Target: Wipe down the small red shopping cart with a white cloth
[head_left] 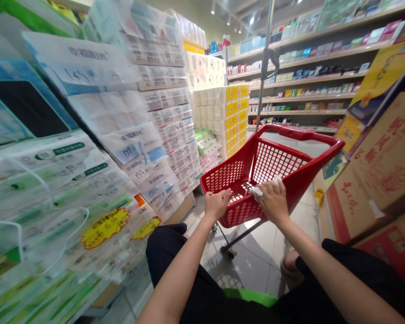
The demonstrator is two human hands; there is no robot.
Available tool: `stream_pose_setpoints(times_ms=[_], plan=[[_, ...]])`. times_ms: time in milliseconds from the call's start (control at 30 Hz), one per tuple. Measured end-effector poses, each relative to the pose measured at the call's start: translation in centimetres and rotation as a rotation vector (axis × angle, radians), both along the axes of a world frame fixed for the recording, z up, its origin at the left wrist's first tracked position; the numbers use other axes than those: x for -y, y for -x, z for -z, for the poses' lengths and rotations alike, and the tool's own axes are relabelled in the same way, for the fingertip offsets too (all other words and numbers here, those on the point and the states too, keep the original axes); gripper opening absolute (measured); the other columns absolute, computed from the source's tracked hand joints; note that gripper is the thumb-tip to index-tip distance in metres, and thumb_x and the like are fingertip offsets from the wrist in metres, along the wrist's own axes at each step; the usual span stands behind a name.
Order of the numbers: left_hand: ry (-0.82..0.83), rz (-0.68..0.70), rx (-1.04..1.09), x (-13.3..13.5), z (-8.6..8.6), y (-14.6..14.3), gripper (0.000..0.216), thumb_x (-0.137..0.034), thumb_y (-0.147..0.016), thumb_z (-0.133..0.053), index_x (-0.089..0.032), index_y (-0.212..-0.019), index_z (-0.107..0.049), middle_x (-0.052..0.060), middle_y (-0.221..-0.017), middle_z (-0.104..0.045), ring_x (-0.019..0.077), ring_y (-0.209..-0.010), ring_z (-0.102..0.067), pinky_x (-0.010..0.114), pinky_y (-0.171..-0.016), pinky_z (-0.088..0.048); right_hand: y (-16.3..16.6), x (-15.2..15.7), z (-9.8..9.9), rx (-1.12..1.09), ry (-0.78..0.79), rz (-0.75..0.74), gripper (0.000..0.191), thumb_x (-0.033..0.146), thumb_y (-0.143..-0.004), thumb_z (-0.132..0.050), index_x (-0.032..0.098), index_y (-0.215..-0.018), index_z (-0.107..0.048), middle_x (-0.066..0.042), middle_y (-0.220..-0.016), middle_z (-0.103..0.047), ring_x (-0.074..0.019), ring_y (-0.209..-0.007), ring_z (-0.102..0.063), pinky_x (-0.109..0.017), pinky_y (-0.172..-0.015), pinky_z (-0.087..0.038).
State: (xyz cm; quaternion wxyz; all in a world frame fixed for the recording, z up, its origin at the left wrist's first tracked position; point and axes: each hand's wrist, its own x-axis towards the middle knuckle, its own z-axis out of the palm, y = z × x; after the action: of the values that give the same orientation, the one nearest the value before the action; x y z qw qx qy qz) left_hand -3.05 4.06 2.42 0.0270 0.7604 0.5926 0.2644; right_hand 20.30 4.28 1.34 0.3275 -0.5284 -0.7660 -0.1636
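A red plastic shopping cart basket point(300, 173) stands in the aisle in front of me, with nothing visible inside it. My left hand point(216, 203) is closed over the basket's near rim. My right hand point(273, 200) also grips the near rim, with a small white crumpled piece point(256, 192), perhaps paper or tissue, pressed under its fingers. Both forearms reach forward from the bottom of the view. The cart's dark frame and a wheel point(227, 252) show below the basket on the tiled floor.
Tall stacks of wrapped tissue packs point(121, 135) line the left side, close to my left arm. Brown cardboard boxes point(381, 166) crowd the right. Yellow-and-white packs point(231, 112) stand ahead, shelves of goods point(307, 76) behind. A metal pole point(265, 67) rises past the cart.
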Motion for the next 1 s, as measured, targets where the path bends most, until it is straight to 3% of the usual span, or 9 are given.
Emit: stream_pose_setpoints(times_ms=[167,267,367,500,633,700,800,900,1000], plan=[[0.001,0.006,0.017,0.2,0.1,-0.1,0.065,-0.054,-0.100,-0.012,-0.022,-0.085,-0.067,0.001,-0.075,-0.070,0.0168,-0.072,-0.060,0.034,-0.084,-0.034,6.1,3.6,0.9,0.012,0.095,-0.221,0.056,0.043,-0.091,-0.047,0.029,-0.143,-0.037,-0.008,-0.129,-0.053,-0.0308,-0.126,-0.038,-0.060,-0.114,-0.014],[0.016,0.024,0.039,0.3,0.2,0.1,0.064,-0.051,-0.101,-0.010,-0.023,-0.087,-0.065,0.001,-0.078,-0.071,0.0171,-0.077,-0.061,0.034,-0.086,-0.034,6.1,4.5,-0.4,0.087,0.120,-0.330,0.072,0.053,-0.088,-0.051,0.028,-0.150,-0.025,-0.007,-0.142,-0.046,-0.0301,-0.130,-0.035,-0.055,-0.115,-0.015],[0.048,0.070,0.093,0.5,0.1,0.4,0.060,-0.047,-0.102,-0.008,-0.025,-0.097,-0.063,-0.002,-0.086,-0.072,0.0158,-0.084,-0.063,0.034,-0.091,-0.033,5.1,4.2,-2.2,0.123,0.158,-0.358,0.071,0.054,-0.091,-0.044,0.027,-0.153,-0.019,-0.006,-0.144,-0.046,-0.0260,-0.127,-0.042,-0.047,-0.111,-0.023],[0.052,0.177,0.202,1.4,-0.3,0.6,0.049,-0.045,-0.102,-0.011,-0.029,-0.114,-0.056,-0.004,-0.105,-0.069,0.0141,-0.098,-0.061,0.034,-0.098,-0.031,4.5,2.2,-3.4,0.141,0.230,-0.226,0.054,0.044,-0.099,-0.029,0.023,-0.148,-0.032,-0.009,-0.118,-0.066,-0.0230,-0.106,-0.058,-0.042,-0.097,-0.035],[-0.055,0.300,0.220,2.4,-0.4,0.5,0.040,-0.056,-0.091,-0.047,-0.029,-0.118,-0.054,0.000,-0.121,-0.061,0.0188,-0.112,-0.054,0.038,-0.105,-0.028,4.6,-0.2,-3.7,0.153,0.298,-0.165,0.048,0.040,-0.099,-0.030,0.020,-0.141,-0.042,-0.010,-0.108,-0.070,-0.0237,-0.102,-0.061,-0.040,-0.090,-0.039],[-0.080,0.312,0.191,2.8,-0.4,0.2,0.040,-0.054,-0.083,-0.060,-0.028,-0.113,-0.057,0.001,-0.119,-0.061,0.0207,-0.114,-0.052,0.040,-0.108,-0.025,4.1,-0.9,-4.1,0.077,0.275,-0.216,0.046,0.038,-0.098,-0.031,0.022,-0.140,-0.043,-0.009,-0.119,-0.066,-0.0232,-0.109,-0.058,-0.039,-0.092,-0.039],[-0.072,0.299,0.158,3.1,-0.3,-0.2,0.022,-0.044,-0.086,-0.058,-0.027,-0.100,-0.062,-0.001,-0.114,-0.061,0.0189,-0.110,-0.054,0.041,-0.109,-0.023,2.3,-0.8,-4.5,-0.162,0.126,-0.223,0.039,0.036,-0.097,-0.034,0.024,-0.131,-0.049,-0.009,-0.127,-0.059,-0.0237,-0.117,-0.052,-0.041,-0.097,-0.038],[-0.067,0.279,0.158,2.9,0.1,-0.4,0.016,-0.035,-0.092,-0.050,-0.027,-0.093,-0.064,-0.003,-0.110,-0.063,0.0160,-0.105,-0.055,0.039,-0.108,-0.023,-0.3,0.7,-3.5,-0.474,-0.026,-0.087,0.031,0.041,-0.095,-0.042,0.021,-0.115,-0.055,-0.010,-0.112,-0.060,-0.0243,-0.104,-0.056,-0.042,-0.091,-0.043],[-0.070,0.242,0.165,2.5,0.5,-0.7,0.019,-0.031,-0.093,-0.045,-0.026,-0.092,-0.064,-0.004,-0.107,-0.064,0.0150,-0.102,-0.055,0.038,-0.105,-0.026,-2.4,3.1,-1.1,-0.660,0.058,-0.034,0.028,0.047,-0.092,-0.048,0.021,-0.102,-0.056,-0.006,-0.095,-0.060,-0.0210,-0.084,-0.057,-0.038,-0.077,-0.047]])
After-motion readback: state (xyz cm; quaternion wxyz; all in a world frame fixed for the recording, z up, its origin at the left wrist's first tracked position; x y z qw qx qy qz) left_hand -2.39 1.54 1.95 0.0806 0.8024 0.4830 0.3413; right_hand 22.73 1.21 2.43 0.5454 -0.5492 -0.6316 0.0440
